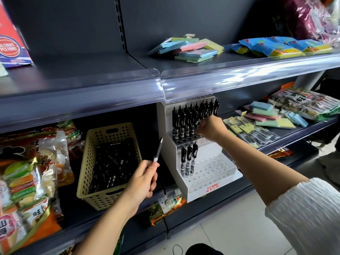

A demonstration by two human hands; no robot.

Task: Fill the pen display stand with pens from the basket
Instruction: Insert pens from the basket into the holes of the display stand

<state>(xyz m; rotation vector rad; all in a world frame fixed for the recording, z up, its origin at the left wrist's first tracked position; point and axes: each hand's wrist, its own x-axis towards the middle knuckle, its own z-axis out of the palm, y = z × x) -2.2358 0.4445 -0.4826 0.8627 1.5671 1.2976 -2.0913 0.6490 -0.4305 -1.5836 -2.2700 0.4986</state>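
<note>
A pen (198, 124) is pinched by the right hand (209, 128) at the display stand's (207, 183) middle tier and is best lowered upright into a free hole, while the next pen (157, 150) is gripped ready by the left hand (142, 178) beside the basket (86, 173).

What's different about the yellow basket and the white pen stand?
The basket is yellowish with holes in its walls; the stand is white and stepped, with holes on top. The basket's pens lie jumbled; the stand's pens stand upright. Both hold black pens and sit side by side.
</note>
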